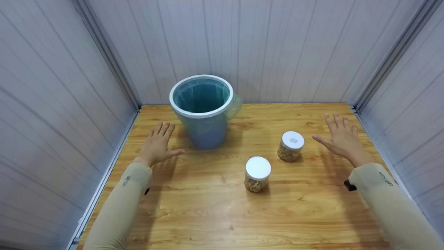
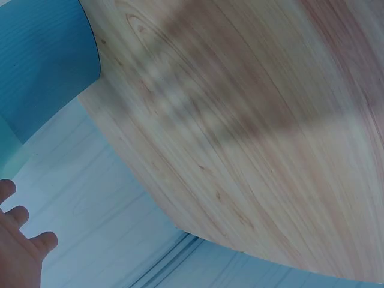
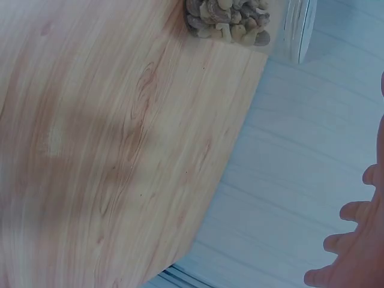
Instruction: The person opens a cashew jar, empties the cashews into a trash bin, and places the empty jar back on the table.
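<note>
My left hand (image 1: pixel 158 144) hovers flat over the wooden table (image 1: pixel 208 208), fingers straight, holding nothing, just left of a blue bin (image 1: pixel 203 111) lined with a bag. My right hand (image 1: pixel 341 139) is spread flat too, empty, right of a clear jar of nuts with a white lid (image 1: pixel 290 146). A second white-lidded jar of nuts (image 1: pixel 257 174) stands nearer the middle. In the left wrist view my fingertips (image 2: pixel 18 240) show at the lower left and the bin (image 2: pixel 42 60) at the upper left. In the right wrist view the jar (image 3: pixel 240 21) is at the top and my fingers (image 3: pixel 354 252) at the right edge.
Grey panelled walls (image 1: pixel 277 45) close in the table on the left, back and right. The bin stands at the back left of centre. Bare wood lies between the hands and toward the front edge.
</note>
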`<state>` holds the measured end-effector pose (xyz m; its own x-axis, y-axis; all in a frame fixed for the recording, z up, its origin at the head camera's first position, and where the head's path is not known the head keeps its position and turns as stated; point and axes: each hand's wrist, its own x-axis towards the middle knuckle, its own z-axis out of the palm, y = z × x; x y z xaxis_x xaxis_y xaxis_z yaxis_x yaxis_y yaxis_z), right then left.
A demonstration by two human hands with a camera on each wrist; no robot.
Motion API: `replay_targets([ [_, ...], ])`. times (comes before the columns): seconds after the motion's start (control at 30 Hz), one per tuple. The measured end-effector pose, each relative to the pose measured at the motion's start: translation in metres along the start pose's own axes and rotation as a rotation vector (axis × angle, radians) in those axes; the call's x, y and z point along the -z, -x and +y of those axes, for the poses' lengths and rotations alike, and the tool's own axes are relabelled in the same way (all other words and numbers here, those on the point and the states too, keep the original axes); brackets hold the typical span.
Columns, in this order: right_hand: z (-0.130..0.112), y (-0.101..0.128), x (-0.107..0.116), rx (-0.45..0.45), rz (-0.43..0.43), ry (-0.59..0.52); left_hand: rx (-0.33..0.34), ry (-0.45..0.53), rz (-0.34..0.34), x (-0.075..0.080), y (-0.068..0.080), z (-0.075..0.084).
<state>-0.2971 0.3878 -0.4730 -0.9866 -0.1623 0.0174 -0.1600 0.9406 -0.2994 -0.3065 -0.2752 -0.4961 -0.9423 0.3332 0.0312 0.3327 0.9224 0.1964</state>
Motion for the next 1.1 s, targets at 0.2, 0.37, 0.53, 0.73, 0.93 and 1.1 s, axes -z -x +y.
replay_targets([
  [0.2,-0.009,-0.001,0.002,0.029,0.017,-0.031,-0.034,0.048,0.023,-0.002,0.002,-0.001],
  [0.37,-0.013,-0.003,0.003,0.053,0.07,-0.04,-0.049,0.09,0.039,-0.003,0.002,-0.001],
  [0.53,-0.017,-0.002,0.003,0.075,0.098,-0.046,-0.036,0.121,0.044,-0.003,0.001,0.0],
  [0.73,-0.019,-0.001,0.0,0.094,0.11,-0.063,-0.045,0.123,0.042,-0.007,-0.001,0.006],
  [0.93,-0.021,0.001,-0.004,0.095,0.109,-0.065,-0.028,0.147,0.02,-0.014,-0.003,0.013],
  [1.1,-0.022,0.001,-0.006,0.101,0.115,-0.063,-0.009,0.15,0.0,-0.02,-0.005,0.019],
])
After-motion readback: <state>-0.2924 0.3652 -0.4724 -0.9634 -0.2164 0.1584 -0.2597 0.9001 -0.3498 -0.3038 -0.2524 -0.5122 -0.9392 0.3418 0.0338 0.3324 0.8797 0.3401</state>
